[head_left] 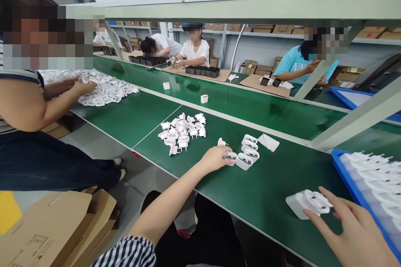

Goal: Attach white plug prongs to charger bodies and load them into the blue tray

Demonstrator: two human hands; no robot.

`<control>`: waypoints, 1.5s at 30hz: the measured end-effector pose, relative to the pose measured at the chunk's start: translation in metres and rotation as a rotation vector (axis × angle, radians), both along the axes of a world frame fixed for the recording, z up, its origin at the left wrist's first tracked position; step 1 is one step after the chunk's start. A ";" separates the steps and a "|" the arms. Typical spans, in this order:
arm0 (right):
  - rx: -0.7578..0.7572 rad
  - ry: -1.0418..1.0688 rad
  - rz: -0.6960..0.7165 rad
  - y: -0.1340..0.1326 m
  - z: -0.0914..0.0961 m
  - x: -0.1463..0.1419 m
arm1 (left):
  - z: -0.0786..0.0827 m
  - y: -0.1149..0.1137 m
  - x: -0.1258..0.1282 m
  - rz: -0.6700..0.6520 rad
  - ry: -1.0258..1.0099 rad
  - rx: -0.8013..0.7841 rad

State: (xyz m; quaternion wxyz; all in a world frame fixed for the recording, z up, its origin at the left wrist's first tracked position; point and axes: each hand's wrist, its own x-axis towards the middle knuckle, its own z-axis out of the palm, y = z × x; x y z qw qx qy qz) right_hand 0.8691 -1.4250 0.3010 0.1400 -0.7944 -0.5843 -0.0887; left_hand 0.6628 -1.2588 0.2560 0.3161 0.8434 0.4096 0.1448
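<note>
Housing (232,158) mouth-up, its oval's long axis left-to-right, in pinched left grip (215,158); right grip (355,221) half-spread around charger (305,204), hold unclear.

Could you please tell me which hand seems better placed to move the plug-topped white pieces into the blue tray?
Probably the right: the right hand is at the plug-topped white pieces, close beside the blue tray. The left hand is farther away, with its fingers on an open white housing.

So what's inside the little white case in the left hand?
In the left hand, the white case shows small dark parts at its open top. Anything deeper can't be seen: the case itself and those parts cover it.
</note>
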 end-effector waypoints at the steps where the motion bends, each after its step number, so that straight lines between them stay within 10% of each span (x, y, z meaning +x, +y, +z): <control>1: 0.026 0.052 0.037 -0.002 -0.001 -0.007 | -0.001 -0.009 -0.001 0.003 -0.020 -0.022; 7: -0.093 0.338 0.283 0.010 -0.016 -0.040 | 0.008 -0.039 -0.013 -0.026 0.023 -0.164; 12: -0.172 0.477 0.386 0.015 -0.017 -0.058 | 0.021 0.017 -0.011 0.232 0.226 0.006; 16: -0.111 0.510 0.415 0.019 -0.020 -0.065 | 0.008 0.048 -0.001 0.122 0.191 -0.022; 20: 0.049 0.553 0.424 0.030 -0.025 -0.067 | 0.007 0.035 -0.009 0.159 -0.216 -0.407; 26: 0.222 0.671 0.589 0.053 -0.021 -0.071 | 0.046 -0.018 -0.012 -0.222 -0.564 -0.909; 32: 0.155 0.704 0.523 0.058 -0.029 -0.060 | 0.040 -0.042 -0.015 0.054 -0.302 -0.401; 39: -0.120 0.682 0.423 0.063 -0.040 -0.061 | 0.005 -0.060 -0.005 0.008 -0.058 -0.131; 45: -0.330 0.591 0.474 0.068 -0.016 -0.062 | 0.018 -0.065 0.003 -0.054 0.309 0.072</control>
